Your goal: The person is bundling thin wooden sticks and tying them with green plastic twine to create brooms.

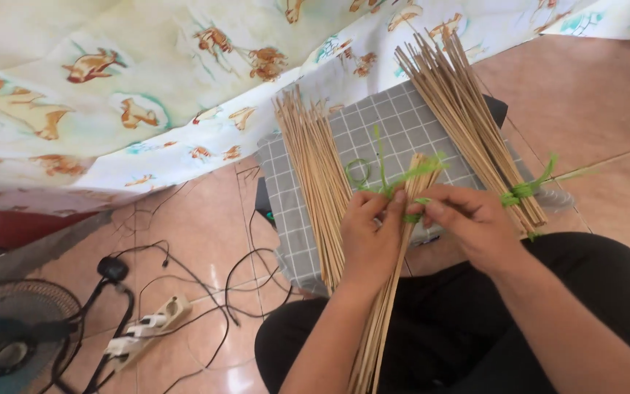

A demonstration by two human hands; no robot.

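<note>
Bamboo stick bundle point(388, 292) getting held over the lap
left hand point(370, 237) wrapped tight round the sticks, right hand point(468, 222) pinching green string point(411, 217) at the bundle, loose sticks point(321, 182) on the checked cushion point(388, 124) behind

this looks like a room in a home, with someone working seated on the floor. the floor point(592, 109) is laid with glossy peach-coloured tiles, showing from 1 o'clock round to 7 o'clock. a printed cloth point(133, 80) with animal figures, like a bed sheet or curtain, hangs across 9 to 12 o'clock. at 7 o'clock lies a white power strip point(147, 328) with plugs and loose black cables point(220, 292) trailing over the tiles. an electric fan point(16, 343) sits at 8 o'clock. a grey checked cushion point(402, 124) rests on the floor near 12 o'clock.
</note>
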